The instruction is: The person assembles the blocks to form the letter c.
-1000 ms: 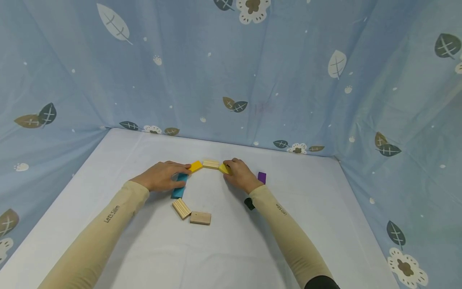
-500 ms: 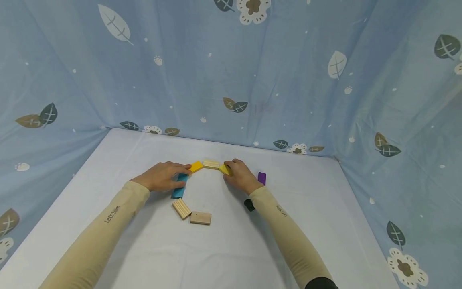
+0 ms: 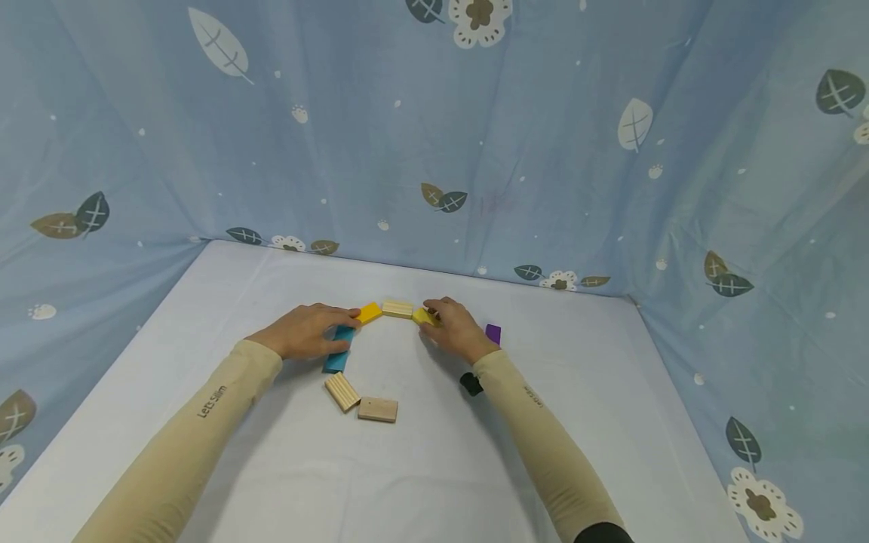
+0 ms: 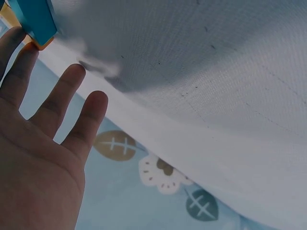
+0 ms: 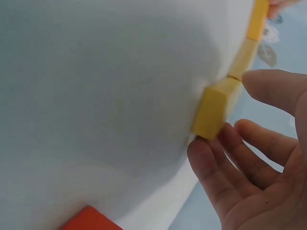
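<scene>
A curved row of flat wooden blocks lies on the white cloth. My left hand point(image 3: 308, 332) is at its left side, fingers straight and spread in the left wrist view; fingertips reach the orange block point(image 3: 370, 313), and the thumb lies over the blue block point(image 3: 336, 360). At the right end of the row, my right hand point(image 3: 456, 329) holds a yellow block point(image 5: 211, 112) between the thumb at its far end and fingertips at its near end. A pale wood block point(image 3: 397, 308) sits between the orange and yellow ones.
Nearer stand a ridged wood block point(image 3: 342, 392) and a plain wood block point(image 3: 377, 409). Beside the right forearm are a purple block point(image 3: 493, 333) and a partly covered black block point(image 3: 471, 383). A red block point(image 5: 91, 220) shows in the right wrist view. Blue patterned curtain point(image 3: 380, 151) encloses the table.
The right hand has shifted very slightly right, its fingertips spread a little wider at the yellow block. The left hand and the blocks look unchanged.
</scene>
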The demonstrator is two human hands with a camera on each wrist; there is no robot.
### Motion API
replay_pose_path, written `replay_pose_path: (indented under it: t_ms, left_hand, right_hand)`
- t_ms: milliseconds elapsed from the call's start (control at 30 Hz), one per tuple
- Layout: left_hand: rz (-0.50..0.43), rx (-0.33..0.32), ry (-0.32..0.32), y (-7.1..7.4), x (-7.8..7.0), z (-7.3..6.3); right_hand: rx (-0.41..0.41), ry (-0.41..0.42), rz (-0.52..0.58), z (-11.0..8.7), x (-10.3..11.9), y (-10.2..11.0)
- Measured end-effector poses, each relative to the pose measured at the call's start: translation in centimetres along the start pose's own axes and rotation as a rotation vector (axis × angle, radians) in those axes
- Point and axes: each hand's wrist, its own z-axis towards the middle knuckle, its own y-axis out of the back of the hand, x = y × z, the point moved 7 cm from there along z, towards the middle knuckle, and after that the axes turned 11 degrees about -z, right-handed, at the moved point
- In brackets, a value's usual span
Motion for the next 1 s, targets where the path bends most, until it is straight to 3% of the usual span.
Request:
replay_pose_path:
  t_ms: [267, 767, 1000]
  left_hand:
    - [-0.007, 0.004, 0.005, 0.1, -0.2, 0.1]
    - [-0.009, 0.014, 0.004, 0.2, 0.1, 0.0]
    - [-0.023, 0.014, 0.016, 0.0, 0.0, 0.0]
  right_hand:
    - [-0.072, -0.004, 0.086, -0.5, -1.5, 2.2]
    - [-0.112, -0.073, 0.074, -3.0, -6.4, 4.2]
    - [-0.125, 0.013, 0.041, -4.5, -8.3, 4.7]
